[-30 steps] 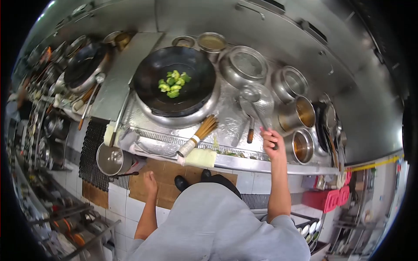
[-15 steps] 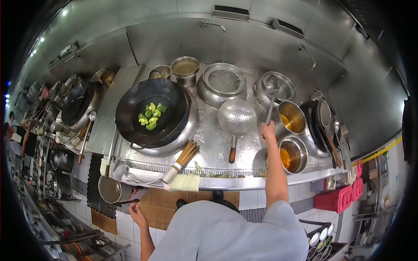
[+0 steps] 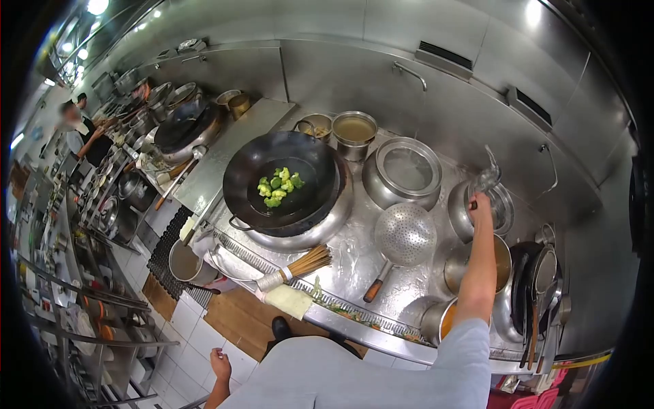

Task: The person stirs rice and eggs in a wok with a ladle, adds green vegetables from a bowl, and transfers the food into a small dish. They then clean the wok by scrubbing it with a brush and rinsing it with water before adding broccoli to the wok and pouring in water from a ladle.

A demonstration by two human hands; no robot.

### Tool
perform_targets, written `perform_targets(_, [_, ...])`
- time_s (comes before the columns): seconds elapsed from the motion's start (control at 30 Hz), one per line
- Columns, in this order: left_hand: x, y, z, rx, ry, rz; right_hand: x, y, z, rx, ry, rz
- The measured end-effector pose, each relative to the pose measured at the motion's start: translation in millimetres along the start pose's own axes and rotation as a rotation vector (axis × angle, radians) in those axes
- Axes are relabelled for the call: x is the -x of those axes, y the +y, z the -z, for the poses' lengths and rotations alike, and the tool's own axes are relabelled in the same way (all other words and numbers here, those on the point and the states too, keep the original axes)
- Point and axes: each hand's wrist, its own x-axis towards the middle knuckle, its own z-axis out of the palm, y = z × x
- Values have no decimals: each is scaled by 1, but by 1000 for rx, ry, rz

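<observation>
My right hand (image 3: pixel 480 204) is closed around the handle of a metal ladle (image 3: pixel 486 180). The ladle's bowl is smeared by motion above a round steel pot (image 3: pixel 460 213) at the back right of the range. My left hand (image 3: pixel 220 365) hangs low by my side over the tiled floor, fingers loosely bent and apart, holding nothing. Pieces of broccoli (image 3: pixel 278 185) lie in the bottom of a large black wok (image 3: pixel 240 160). Between wok and pot, a perforated strainer (image 3: pixel 405 235) with a wooden handle rests on the steel range top.
A bamboo brush (image 3: pixel 306 262) and folded cloth (image 3: pixel 287 300) lie along the front edge. A lidless water pot (image 3: pixel 402 187) stands behind the strainer. My right forearm passes over two steel containers (image 3: pixel 453 269). Another person (image 3: pixel 85 136) stands far left.
My right hand has moved farther back with the ladle, which now blurs over the pot. My view has turned left, and my left hand is lower, away from the bucket.
</observation>
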Motion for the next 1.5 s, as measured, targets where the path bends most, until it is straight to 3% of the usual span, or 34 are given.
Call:
perform_targets(0.1, [1, -5, 2, -6, -43, 31, -18, -20, -4, 174, -79, 91])
perform_targets(0.17, [-1, -9, 0, 33, -69, 82, 5, -28, -13, 578, 17, 232])
perform_targets(0.2, [-3, -9, -1, 39, -67, 83, 8, -21, -14, 580, 20, 232])
perform_targets(0.27, [-7, -15, -9, 50, -68, 83, 17, -4, -15, 945, 115, 459])
perform_targets(0.3, [-10, -21, -15, 45, -83, 84, 49, -3, -23, 860, 35, 306])
perform_targets(0.43, [-30, -33, -33, 72, -146, -5, 70, 43, -11, 520, -284, 34])
perform_targets(0.5, [-50, -32, -45, 104, -150, -40, 90, 80, -35, 617, -187, 3])
perform_targets(0.57, [-66, 4, -39, 162, -152, -86, 97, 113, -47, 484, -335, -146])
perform_targets(0.6, [-79, 14, -47, 198, -219, -61, 98, 127, -50, 485, -329, -140])
perform_targets(0.67, [-102, 51, -54, 347, -374, -40, 103, 151, -54, -344, -556, -414])
perform_targets(0.7, [-106, 88, -55, 459, -464, -36, 116, 158, -56, -343, -544, -412])
perform_targets(0.77, [-107, 146, -76, 721, -672, -19, 154, 162, -63, -792, -639, -497])
perform_targets(0.83, [-98, 209, -88, 765, -1048, -44, 193, 157, -63, -793, -600, -481])
perform_targets(0.87, [-93, 233, -101, 635, -1223, -122, 212, 150, -61, -798, -582, -461])
perform_targets(0.93, [-70, 290, -122, 510, -1395, -228, 251, 133, -51, -772, -522, -430])
perform_targets(1.07, [-16, 362, -191, 648, -1736, 470, 313, 111, -19, -618, -410, -495])
perform_targets(1.17, [15, 396, -245, 810, -1753, 643, 352, 110, 5, -574, -329, -587])
perform_targets(1.27, [18, 413, -261, 881, -1655, 797, 386, 121, 47, -485, -284, -610])
perform_targets(1.3, [10, 409, -261, 880, -1600, 676, 400, 122, 55, -493, -280, -616])
perform_targets(1.33, [0, 403, -260, 872, -1542, 552, 416, 123, 61, -291, -255, -568])
perform_targets(1.37, [-10, 395, -256, 853, -1536, 550, 432, 124, 65, -94, -228, -516])
perform_targets(1.47, [-42, 381, -245, 479, -1177, -237, 463, 124, 79, -62, -225, -559])
perform_targets(1.5, [-47, 389, -216, 536, -988, -408, 470, 124, 81, -98, -224, -571])
